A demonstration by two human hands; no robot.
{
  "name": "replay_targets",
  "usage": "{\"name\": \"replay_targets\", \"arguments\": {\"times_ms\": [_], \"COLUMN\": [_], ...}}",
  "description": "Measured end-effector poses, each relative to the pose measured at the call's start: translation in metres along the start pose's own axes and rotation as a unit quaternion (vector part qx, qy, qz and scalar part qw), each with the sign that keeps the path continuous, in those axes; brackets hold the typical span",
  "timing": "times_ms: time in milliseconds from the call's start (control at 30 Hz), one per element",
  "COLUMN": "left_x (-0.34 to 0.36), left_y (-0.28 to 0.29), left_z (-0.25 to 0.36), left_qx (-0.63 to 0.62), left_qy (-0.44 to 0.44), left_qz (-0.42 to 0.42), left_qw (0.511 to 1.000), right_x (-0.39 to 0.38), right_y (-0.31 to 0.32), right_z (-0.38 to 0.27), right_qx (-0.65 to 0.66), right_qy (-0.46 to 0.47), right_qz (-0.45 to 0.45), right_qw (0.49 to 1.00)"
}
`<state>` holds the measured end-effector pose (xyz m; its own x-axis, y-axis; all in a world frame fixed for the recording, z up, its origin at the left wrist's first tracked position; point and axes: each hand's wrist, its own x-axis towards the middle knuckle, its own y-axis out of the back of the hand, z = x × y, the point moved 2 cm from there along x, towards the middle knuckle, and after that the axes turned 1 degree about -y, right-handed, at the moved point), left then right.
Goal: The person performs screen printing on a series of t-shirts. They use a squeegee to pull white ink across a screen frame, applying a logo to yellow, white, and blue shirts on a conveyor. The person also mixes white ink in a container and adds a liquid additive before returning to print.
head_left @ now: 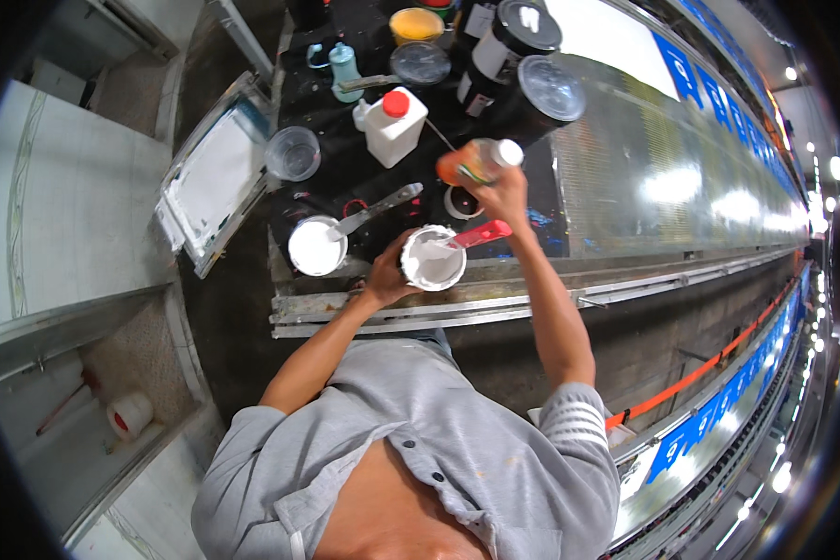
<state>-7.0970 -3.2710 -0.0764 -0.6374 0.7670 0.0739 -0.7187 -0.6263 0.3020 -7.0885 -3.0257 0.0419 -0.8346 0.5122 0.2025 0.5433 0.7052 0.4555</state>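
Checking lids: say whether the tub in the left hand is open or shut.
Open: the white tub in the left hand has no lid; a red spatula dips into it.

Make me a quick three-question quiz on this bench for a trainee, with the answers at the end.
1. Which hand holds the orange bottle?
2. Fill in the colour: the white jug has a ... cap.
3. Where is the red-handled tool? A) in the tub that the left hand holds; B) in the clear cup; C) in the right hand.

Key: 1, the right hand; 2, red; 3, A.
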Motion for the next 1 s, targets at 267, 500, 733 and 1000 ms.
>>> {"name": "replay_targets", "arguments": {"times_ms": [267,500,733,1000], "left_x": [-0.004,0.019,0.026,0.024], "left_y": [-0.016,-0.009,-0.020,-0.019], "left_z": [-0.038,-0.018,0.000,0.010], "left_qx": [-0.052,-0.067,-0.253,-0.180], "left_qy": [0.000,-0.021,-0.026,-0.035], "left_qz": [-0.017,-0.084,-0.060,0.022], "left_qw": [0.998,0.994,0.965,0.983], "right_x": [0.030,-0.032,-0.083,-0.108], "right_y": [-0.073,0.006,0.009,-0.041], "right_z": [0.069,0.069,-0.080,-0.063], "right_qx": [-0.020,0.152,0.226,0.253], "right_qy": [-0.044,-0.173,-0.051,-0.136], "right_qz": [0.029,0.108,0.148,0.199], "right_qw": [0.998,0.967,0.961,0.937]}}
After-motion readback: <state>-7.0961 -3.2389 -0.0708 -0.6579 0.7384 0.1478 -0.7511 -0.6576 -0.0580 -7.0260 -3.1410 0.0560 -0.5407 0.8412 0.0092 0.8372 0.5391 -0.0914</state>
